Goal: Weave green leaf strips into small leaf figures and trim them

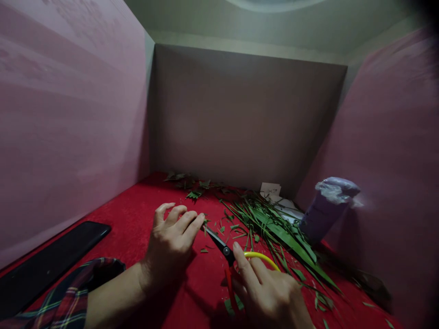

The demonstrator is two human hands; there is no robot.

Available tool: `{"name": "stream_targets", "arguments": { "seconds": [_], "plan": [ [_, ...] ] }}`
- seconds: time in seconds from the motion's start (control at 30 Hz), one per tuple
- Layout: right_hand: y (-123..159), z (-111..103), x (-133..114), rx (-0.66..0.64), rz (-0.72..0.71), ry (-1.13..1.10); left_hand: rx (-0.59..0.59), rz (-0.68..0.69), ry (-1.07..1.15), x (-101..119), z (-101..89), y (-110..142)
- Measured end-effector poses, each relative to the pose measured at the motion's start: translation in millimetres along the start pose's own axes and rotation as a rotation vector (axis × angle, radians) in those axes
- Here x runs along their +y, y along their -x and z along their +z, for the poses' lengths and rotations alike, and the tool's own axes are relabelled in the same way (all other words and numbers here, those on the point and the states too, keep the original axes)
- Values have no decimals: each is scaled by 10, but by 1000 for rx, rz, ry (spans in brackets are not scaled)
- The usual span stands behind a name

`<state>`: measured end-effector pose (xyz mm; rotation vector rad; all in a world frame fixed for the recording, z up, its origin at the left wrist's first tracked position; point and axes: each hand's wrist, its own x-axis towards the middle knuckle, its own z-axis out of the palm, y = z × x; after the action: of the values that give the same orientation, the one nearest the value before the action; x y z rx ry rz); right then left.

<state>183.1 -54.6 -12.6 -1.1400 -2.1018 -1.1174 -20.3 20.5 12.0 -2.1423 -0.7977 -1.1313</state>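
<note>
My right hand (274, 290) is closed around a pair of scissors (215, 238), its fingers in the handles, one yellow and one red. The dark blades point up and left, nearly together, with their tips at my left hand (174, 233). That hand is closed, fingers bent and thumb side hidden. A bit of green leaf (206, 221) shows at its fingertips, beside the blade tips; most of the leaf is hidden. Small leaf clippings (222, 229) lie scattered on the red cloth (132, 201) around both hands.
Long green blades of grass (274, 228) lie in a heap at right. Behind them stand a purple container (322, 214) with clear plastic on its rim and a white card (270, 189). More leaves (195, 194) lie at the back. A black flat object (51, 258) rests at left. Pink walls (75, 105) flank the cloth.
</note>
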Motion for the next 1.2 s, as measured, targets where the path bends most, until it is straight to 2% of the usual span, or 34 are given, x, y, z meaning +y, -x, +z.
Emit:
{"name": "stream_targets", "arguments": {
  "seconds": [0.23,0.43,0.57,0.77,0.87,1.0,1.2],
  "plan": [
    [-3,-29,8,-42,-12,-7,-7,10,5,1,-14,1],
    [15,33,-3,51,13,-4,5,13,-8,7,-5,2],
    [8,-10,-3,-26,-9,-14,-2,0,2,17,-14,2],
    [-8,-52,-10,-51,8,-31,-3,4,10,24,-21,-3],
    [-4,-26,-15,-39,14,-31,11,3,8,20,-14,0],
    [10,15,-21,40,35,-42,5,9,8,15,-11,-2],
    [4,-9,-23,11,24,-41,6,13,14,20,-22,-11]
  ]
}}
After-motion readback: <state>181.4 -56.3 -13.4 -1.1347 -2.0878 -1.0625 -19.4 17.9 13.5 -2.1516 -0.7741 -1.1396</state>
